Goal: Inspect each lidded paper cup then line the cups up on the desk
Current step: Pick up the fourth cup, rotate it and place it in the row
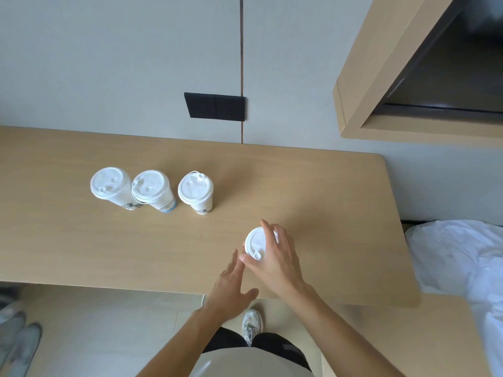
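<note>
- Both forearms are bare to the bottom edge of the view, with no sleeve or cuff on either
- The left hand [231,287] and the right hand [277,257] are bare: no ring, watch or glove shows
- A pale beige top [245,363] covers the torso
- Black shorts [275,346] sit below it
- One white and grey laced sneaker [252,323] shows on the floor

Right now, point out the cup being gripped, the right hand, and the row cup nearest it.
Gripped cup [255,242], head view: bare part of its white lid.
Right hand [280,257], head view: back of the hand.
Nearest row cup [195,188], head view: centre of its lid.
</note>
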A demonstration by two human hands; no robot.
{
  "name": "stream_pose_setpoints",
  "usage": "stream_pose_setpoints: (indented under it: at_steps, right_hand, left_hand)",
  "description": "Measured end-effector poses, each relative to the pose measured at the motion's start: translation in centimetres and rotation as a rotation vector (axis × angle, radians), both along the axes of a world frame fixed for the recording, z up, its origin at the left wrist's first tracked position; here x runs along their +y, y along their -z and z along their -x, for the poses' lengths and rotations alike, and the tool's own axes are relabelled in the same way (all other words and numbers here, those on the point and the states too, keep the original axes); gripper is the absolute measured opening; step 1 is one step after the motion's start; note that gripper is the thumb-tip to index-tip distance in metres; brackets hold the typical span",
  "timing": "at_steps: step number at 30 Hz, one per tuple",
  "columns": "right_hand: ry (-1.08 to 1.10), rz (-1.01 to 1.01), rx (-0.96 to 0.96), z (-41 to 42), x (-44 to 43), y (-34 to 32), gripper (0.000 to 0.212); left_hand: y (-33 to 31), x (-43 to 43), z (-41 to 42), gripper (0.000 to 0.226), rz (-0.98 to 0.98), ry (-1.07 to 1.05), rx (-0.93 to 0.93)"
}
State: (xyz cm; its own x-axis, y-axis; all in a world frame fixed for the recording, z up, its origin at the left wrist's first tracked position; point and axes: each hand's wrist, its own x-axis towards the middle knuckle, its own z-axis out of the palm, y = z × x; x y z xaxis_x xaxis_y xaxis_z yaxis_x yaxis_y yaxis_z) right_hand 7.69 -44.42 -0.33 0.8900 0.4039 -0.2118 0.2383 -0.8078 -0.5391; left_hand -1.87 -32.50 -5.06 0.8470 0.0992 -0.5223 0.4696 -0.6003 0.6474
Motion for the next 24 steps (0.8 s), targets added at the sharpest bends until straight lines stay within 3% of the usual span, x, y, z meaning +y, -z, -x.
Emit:
stream_pose_setpoints:
  at_steps: [5, 9, 11, 14, 18, 20, 24]
  right_hand:
    - [0.004, -0.030, -0.018, 0.7, 0.2, 0.8, 0.095]
    - [-0.005, -0.036, 0.044, 0.6, 0.0, 0.4, 0.112]
    - [0.065, -0.077, 0.090, 0.2, -0.1, -0.2, 0.117]
    - [0.306, -0.143, 0.170, -1.7, 0.0, -1.0, 0.104]
    - [0.485, -0.055, 0.318, -4.5, 1.2, -1.0, 0.080]
    - [0.521, -0.029, 0.334, -5.0, 1.7, -0.6, 0.080]
    - [0.558, -0.016, 0.298, -4.8, 2.4, 0.3, 0.084]
  left_hand:
    - [0.5, -0.3, 0.6, 0.095, -0.057, 0.007, 0.018]
    - [0.2, 0.1, 0.5, 0.076, -0.102, -0.030, -0.046]
    - [-0.9, 0.4, 0.0, 0.055, -0.096, -0.186, -0.111]
    - [-4.1, 0.4, -2.2, 0.038, 0.041, -0.524, -0.170]
    - [-5.7, -0.6, -6.9, 0.055, 0.173, -0.648, -0.137]
    - [-5.2, -1.3, -9.0, 0.068, 0.084, -0.683, -0.073]
    - [-5.0, -2.3, -10.8, 0.072, -0.097, -0.651, 0.150]
